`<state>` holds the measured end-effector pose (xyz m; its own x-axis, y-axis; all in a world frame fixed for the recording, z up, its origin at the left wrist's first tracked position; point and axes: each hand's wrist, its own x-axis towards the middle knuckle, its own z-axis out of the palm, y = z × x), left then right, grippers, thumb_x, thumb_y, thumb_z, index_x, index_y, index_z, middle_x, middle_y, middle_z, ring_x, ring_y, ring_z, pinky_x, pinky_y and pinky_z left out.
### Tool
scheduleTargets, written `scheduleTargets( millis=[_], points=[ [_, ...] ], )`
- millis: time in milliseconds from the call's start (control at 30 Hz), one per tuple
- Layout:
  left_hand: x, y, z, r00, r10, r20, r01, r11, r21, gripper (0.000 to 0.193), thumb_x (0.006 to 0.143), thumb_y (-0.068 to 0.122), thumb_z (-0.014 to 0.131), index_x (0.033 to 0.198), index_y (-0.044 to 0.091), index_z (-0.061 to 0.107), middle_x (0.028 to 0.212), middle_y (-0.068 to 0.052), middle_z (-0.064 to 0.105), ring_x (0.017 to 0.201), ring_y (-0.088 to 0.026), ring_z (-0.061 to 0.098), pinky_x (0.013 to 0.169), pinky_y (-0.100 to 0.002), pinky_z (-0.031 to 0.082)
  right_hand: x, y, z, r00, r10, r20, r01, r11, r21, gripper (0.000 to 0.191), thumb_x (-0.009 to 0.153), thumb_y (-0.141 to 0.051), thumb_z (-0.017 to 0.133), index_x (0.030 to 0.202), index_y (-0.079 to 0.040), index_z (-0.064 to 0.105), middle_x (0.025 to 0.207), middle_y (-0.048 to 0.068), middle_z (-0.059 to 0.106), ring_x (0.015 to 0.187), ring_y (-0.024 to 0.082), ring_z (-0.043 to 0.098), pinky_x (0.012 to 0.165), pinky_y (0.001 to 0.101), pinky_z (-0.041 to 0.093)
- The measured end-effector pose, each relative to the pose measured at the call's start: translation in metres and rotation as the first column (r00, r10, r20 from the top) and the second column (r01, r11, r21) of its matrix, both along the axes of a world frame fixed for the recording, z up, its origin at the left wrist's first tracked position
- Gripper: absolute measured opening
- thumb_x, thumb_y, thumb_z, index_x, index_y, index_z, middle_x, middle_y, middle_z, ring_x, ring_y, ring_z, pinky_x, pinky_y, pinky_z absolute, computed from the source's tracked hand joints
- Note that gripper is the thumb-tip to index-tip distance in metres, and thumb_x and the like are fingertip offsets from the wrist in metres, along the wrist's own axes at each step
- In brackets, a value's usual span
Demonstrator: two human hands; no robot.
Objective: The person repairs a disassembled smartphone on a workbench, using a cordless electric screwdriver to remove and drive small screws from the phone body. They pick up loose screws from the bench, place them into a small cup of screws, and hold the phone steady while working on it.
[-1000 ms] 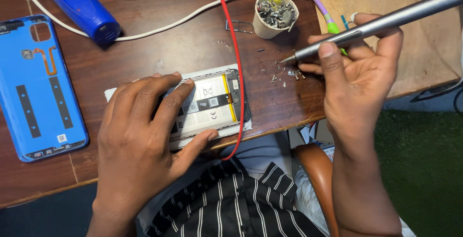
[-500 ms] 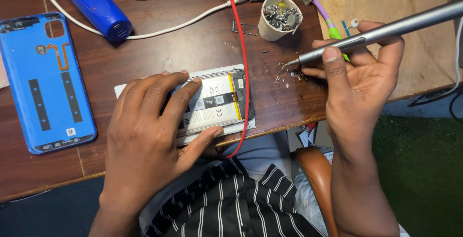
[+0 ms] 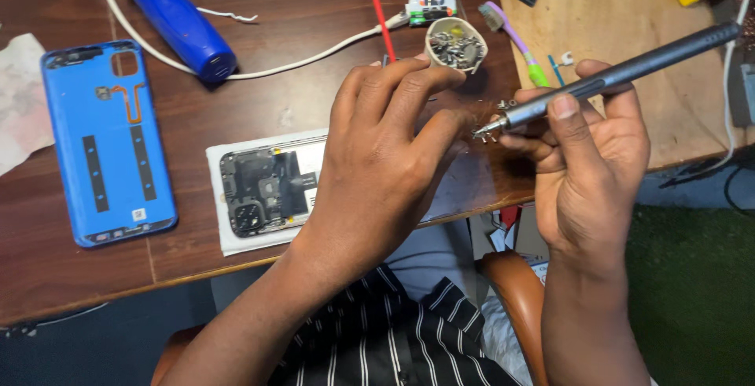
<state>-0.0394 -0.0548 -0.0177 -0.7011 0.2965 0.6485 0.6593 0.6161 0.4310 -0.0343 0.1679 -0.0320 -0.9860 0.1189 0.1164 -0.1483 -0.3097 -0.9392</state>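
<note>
On the dark wooden table, the biggest thing is the blue phone back cover, lying flat and inside-up at the left, well apart from the opened phone, which rests on a white sheet near the table's front edge with its circuit board and camera end bare. A second ago the left hand lay flat on that phone, pressing it down; now it has lifted off and moved right, its fingers curled together with the tips close to the point of the grey pen-shaped screwdriver. I cannot tell whether the fingertips pinch anything. The right hand has stayed clamped around the screwdriver, thumb on top, but the tool's tip now points at the left fingertips rather than at the table. That reads, to my eye, as a small part being passed between tip and fingers, so the phone is left unheld for the moment.

Counted: one back cover, one opened phone, one blue cylindrical tool at the top left, one white cable curving across the wood, one red wire, one screwdriver, one purple-handled brush, one small paper cup full of metal bits just beyond the left fingers, and a few loose screws beside the screwdriver tip
</note>
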Motion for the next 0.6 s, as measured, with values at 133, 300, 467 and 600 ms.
scheduleTargets(
  millis=[133, 300, 467, 600],
  points=[
    [-0.004, 0.009, 0.000, 1.000, -0.027, 0.013, 0.026, 0.999, 0.029, 0.015, 0.095, 0.012, 0.073, 0.109, 0.006, 0.068, 0.134, -0.009, 0.061, 0.130, -0.029, 0.054, 0.111, -0.048, 0.043, -0.003, 0.005, -0.001, 1.000, 0.003, 0.006, -0.003, 1.000, -0.001, 0.031, 0.116, -0.005, 0.060, 0.141, 0.000, 0.041, 0.114, 0.023, 0.070, 0.097, 0.022, 0.074, 0.083, 0.0336, 0.066],
    [-0.008, 0.015, -0.004, 0.999, -0.037, 0.022, 0.037, 0.999, 0.013, 0.015, 0.094, 0.014, 0.074, 0.104, 0.005, 0.068, 0.131, -0.009, 0.063, 0.129, -0.030, 0.056, 0.112, -0.050, 0.043, -0.006, 0.007, -0.005, 1.000, 0.003, 0.023, -0.003, 1.000, 0.009, 0.032, 0.115, -0.005, 0.060, 0.141, 0.001, 0.042, 0.113, 0.023, 0.071, 0.096, 0.022, 0.074, 0.081, 0.0334, 0.066],
    [-0.012, 0.018, -0.007, 0.999, -0.026, 0.046, 0.027, 0.999, -0.019, 0.014, 0.095, 0.015, 0.076, 0.102, 0.005, 0.069, 0.124, -0.007, 0.065, 0.123, -0.027, 0.059, 0.113, -0.050, 0.041, -0.008, 0.012, -0.010, 1.000, 0.001, 0.023, -0.001, 1.000, -0.008, 0.033, 0.115, -0.004, 0.060, 0.141, 0.001, 0.041, 0.113, 0.024, 0.070, 0.096, 0.023, 0.075, 0.082, 0.0346, 0.067],
    [-0.014, 0.019, -0.008, 0.998, 0.001, 0.064, 0.001, 1.000, -0.027, 0.014, 0.094, 0.015, 0.077, 0.104, 0.006, 0.071, 0.124, -0.007, 0.065, 0.123, -0.026, 0.059, 0.116, -0.051, 0.038, -0.011, 0.010, -0.016, 0.988, -0.096, -0.119, 0.116, 0.977, 0.177, 0.037, 0.118, 0.000, 0.061, 0.144, 0.000, 0.035, 0.117, 0.024, 0.070, 0.099, 0.024, 0.073, 0.087, 0.0364, 0.068]
  ],
)
